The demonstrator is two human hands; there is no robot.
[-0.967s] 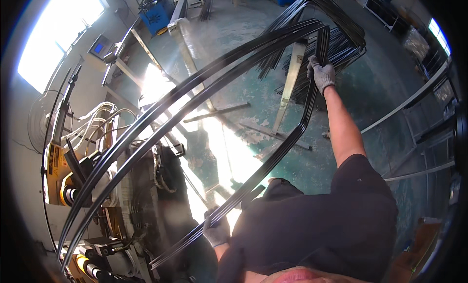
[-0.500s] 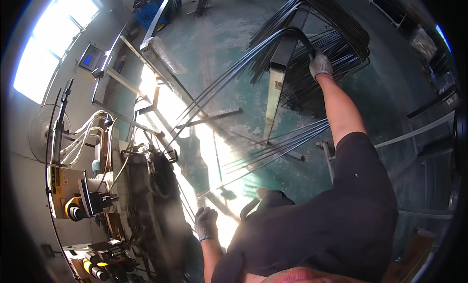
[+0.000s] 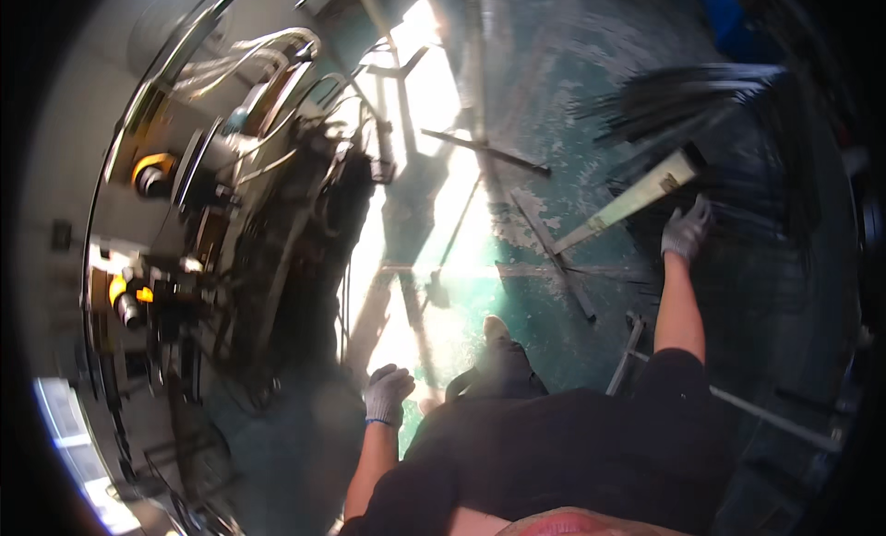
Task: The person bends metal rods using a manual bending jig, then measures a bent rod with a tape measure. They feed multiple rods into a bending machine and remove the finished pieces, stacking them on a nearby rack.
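Note:
My right hand (image 3: 688, 228), in a grey knit glove, reaches out at the right with its fingers apart and nothing in them. It is beside the upper end of a pale metal post (image 3: 637, 201). Just beyond it hangs a thick bundle of dark bent metal rods (image 3: 683, 98), blurred by motion. My left hand (image 3: 388, 394), also gloved, is low at the left of my body. Its fingers are loosely curled together, and no object shows in them. Dark machinery (image 3: 309, 213) stands to its left.
A machine with yellow-ringed black knobs (image 3: 154, 175) and pale hoses (image 3: 277, 45) lines the left side. Metal stand feet (image 3: 558, 259) and a floor bar (image 3: 489, 152) lie ahead on the green floor (image 3: 554, 102). A metal frame rail (image 3: 775, 419) runs at the right.
My right hand has let go of the bent rods it held and come down nearer my body. The view has swung, so the machinery and rod stack appear shifted. My left hand stays low.

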